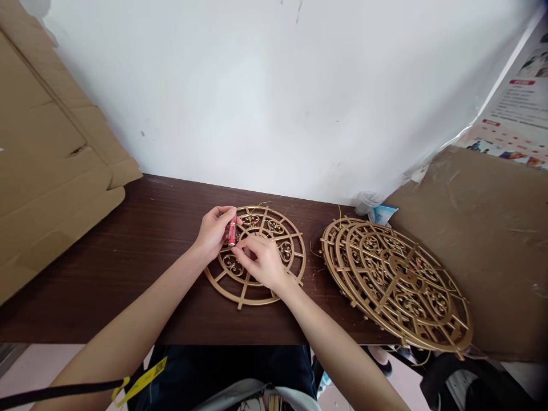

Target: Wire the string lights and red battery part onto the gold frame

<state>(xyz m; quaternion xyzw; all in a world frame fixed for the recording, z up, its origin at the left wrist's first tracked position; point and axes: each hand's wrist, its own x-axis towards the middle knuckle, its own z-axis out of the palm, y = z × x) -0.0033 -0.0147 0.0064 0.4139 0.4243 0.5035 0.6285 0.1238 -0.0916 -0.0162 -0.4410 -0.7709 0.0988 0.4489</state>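
My left hand (214, 229) is closed around a small red battery (232, 233), held upright over a gold round openwork frame (242, 297). At the battery's lower end, the thumb and forefinger of my right hand (262, 260) are pinched together; whatever lies between them is too small to make out. The frame lies flat on the dark wooden table (171, 319) beneath both hands. Scrollwork fills its inner ring, and thin wires show near its centre. My hands hide part of the frame's middle.
A slanting stack of similar gold frames (385, 285) with loose wires stands at the right. Behind it are a clear plastic cup (367, 201) and a blue-white tube (383, 214). Cardboard (55, 154) leans at the left, and a white wall (257, 103) rises behind the table.
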